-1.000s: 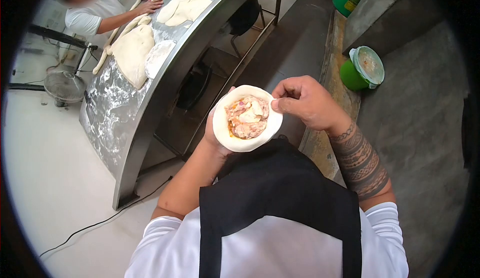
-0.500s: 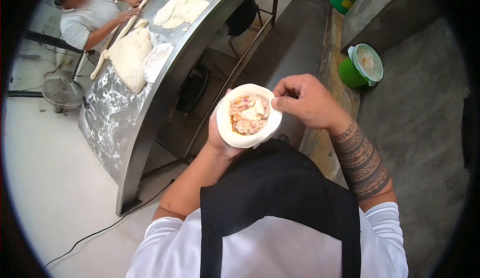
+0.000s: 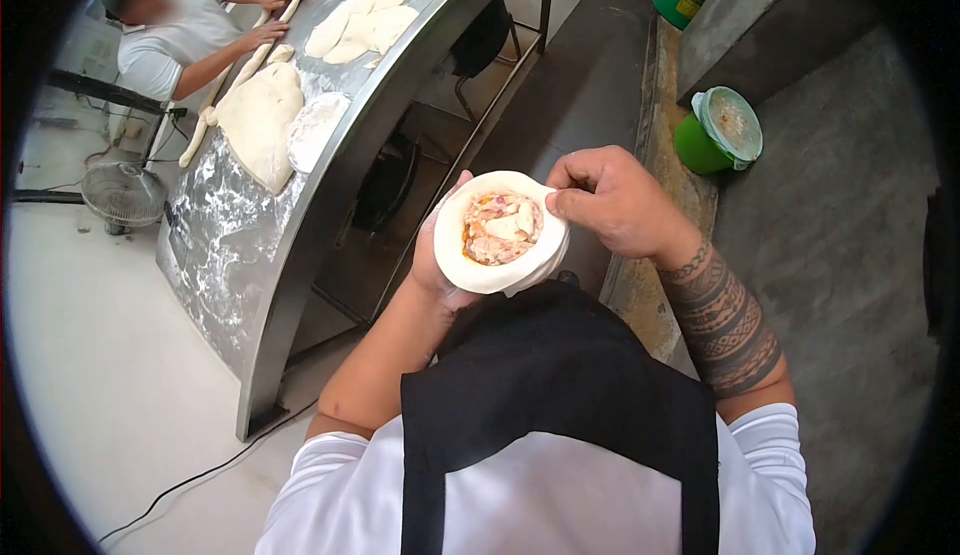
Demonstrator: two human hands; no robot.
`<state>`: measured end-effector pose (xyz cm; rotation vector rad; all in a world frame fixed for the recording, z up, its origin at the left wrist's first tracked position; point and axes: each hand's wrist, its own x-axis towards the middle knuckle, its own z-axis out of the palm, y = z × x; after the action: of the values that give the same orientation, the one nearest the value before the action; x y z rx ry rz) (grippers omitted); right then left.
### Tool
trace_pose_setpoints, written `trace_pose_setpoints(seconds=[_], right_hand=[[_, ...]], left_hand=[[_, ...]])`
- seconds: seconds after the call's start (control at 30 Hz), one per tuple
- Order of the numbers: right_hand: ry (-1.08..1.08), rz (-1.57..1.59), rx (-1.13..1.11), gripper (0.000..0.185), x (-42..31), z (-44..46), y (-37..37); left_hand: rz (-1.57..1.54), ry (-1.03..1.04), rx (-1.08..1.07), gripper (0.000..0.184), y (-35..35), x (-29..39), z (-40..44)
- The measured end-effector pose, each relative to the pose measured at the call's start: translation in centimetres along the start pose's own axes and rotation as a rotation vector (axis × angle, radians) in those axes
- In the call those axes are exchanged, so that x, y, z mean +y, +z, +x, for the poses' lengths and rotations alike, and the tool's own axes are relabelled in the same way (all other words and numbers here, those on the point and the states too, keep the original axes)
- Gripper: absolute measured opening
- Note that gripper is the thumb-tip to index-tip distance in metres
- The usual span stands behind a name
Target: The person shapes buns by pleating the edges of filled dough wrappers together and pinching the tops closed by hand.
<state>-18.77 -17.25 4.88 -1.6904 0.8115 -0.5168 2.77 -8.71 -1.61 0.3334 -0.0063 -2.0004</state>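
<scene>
A round of white dough [image 3: 462,267] rests in my left hand [image 3: 428,263], which cups it from below and from the left. In its middle sits a chunky pinkish meat filling [image 3: 495,247] with some orange sauce and a pale piece on top. The dough's rim rises around the filling, and the top is uncovered. At the rim's upper right, my right hand [image 3: 605,200] pinches the dough edge between thumb and forefinger, drawing it into a small point. Most of my left hand's fingers are hidden beneath the dough.
To the left stands a floured steel table [image 3: 225,255] bearing a large dough slab [image 3: 262,120], flat dough pieces [image 3: 360,25] and a flour-filled bowl [image 3: 318,130]. Across it, a co-worker [image 3: 185,30] has both hands on a long dough rope. A lidded green bucket [image 3: 705,143] stands at right.
My right hand has pulled the dough's edge slightly outward into a point, and the dough has tilted a little. The co-worker's hands have shifted along the dough rope.
</scene>
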Motion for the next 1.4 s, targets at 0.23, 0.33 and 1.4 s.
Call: trace_pose_setpoints(seconds=[0.23, 0.33, 1.4], right_hand=[[0.048, 0.037, 0.0, 0.023, 0.5, 0.5, 1.3], [0.059, -0.063, 0.087, 0.023, -1.1, 0.4, 2.1], [0.06, -0.164, 0.095, 0.024, -3.6, 2.3, 6.6]], left_hand=[[0.057, 0.219, 0.079, 0.056, -0.8, -1.3, -0.8], [0.023, 0.163, -0.015, 0.056, -0.8, -0.5, -1.2], [0.146, -0.078, 0.001, 0.062, -1.9, 5.6, -3.3]])
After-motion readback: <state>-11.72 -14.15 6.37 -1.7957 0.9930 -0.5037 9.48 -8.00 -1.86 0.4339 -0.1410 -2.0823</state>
